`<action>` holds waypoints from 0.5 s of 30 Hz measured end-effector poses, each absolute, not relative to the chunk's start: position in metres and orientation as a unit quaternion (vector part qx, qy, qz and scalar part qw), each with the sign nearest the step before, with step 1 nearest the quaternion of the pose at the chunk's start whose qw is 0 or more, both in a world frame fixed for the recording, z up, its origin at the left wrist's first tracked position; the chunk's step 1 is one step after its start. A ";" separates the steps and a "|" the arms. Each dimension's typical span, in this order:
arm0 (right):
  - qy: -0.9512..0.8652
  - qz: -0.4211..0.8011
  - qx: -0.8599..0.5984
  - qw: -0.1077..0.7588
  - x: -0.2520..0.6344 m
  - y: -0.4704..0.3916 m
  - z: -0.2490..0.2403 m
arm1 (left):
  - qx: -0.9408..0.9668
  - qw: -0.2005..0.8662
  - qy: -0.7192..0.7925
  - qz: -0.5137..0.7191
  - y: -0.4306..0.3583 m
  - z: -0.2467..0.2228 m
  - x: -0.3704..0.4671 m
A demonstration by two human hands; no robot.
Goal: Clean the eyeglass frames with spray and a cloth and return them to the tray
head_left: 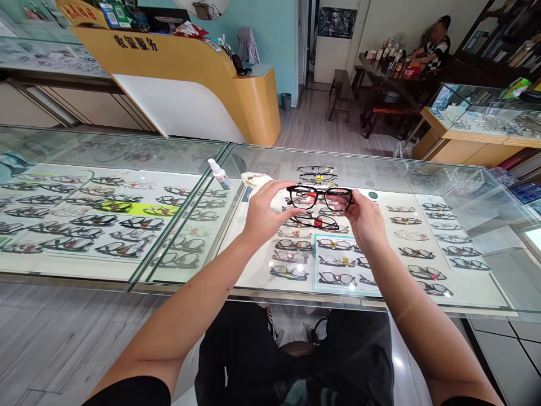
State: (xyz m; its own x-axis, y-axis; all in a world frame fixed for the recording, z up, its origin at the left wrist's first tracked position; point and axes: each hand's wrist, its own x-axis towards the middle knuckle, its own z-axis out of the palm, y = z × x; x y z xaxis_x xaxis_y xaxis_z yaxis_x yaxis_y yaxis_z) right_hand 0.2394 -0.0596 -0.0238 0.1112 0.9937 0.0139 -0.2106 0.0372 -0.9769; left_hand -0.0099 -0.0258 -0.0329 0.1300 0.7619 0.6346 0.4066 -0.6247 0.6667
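Note:
Black-framed glasses (320, 197) are held up above the glass counter (249, 248), front rim level. My left hand (267, 213) grips their left end, thumb and fingers closed round it. At the right end, my right hand (367, 220) pinches the frame. Just below them, another dark pair (313, 221) shows near my left thumb. A white spray bottle (220, 175) and a pale cloth (256, 180) lie on the counter, left of my left hand.
Rows of glasses (80, 220) fill the display cases under glass. Across the aisle stand a wooden reception desk (253, 96), a bench (341, 90) and another display case (486, 124). A person (437, 48) sits at a cluttered table (380, 70).

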 end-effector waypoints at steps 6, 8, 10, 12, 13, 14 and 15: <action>-0.415 0.611 -0.422 0.527 0.254 -0.056 -0.017 | 0.752 0.212 0.379 0.496 -0.021 -0.025 -0.018; -0.441 0.617 -0.427 0.493 0.260 -0.056 -0.013 | 0.771 0.226 0.360 0.473 -0.020 -0.021 -0.022; -0.483 0.599 -0.451 0.452 0.263 -0.057 -0.010 | 0.790 0.244 0.342 0.446 -0.021 -0.019 -0.024; -0.536 0.572 -0.474 0.401 0.263 -0.061 -0.006 | 0.805 0.264 0.329 0.418 -0.022 -0.018 -0.024; -0.558 0.563 -0.478 0.377 0.263 -0.063 -0.005 | 0.810 0.272 0.325 0.407 -0.023 -0.018 -0.024; -0.574 0.561 -0.478 0.356 0.262 -0.064 -0.003 | 0.814 0.276 0.322 0.397 -0.024 -0.018 -0.024; -0.583 0.564 -0.476 0.340 0.260 -0.066 -0.002 | 0.818 0.278 0.320 0.390 -0.025 -0.018 -0.023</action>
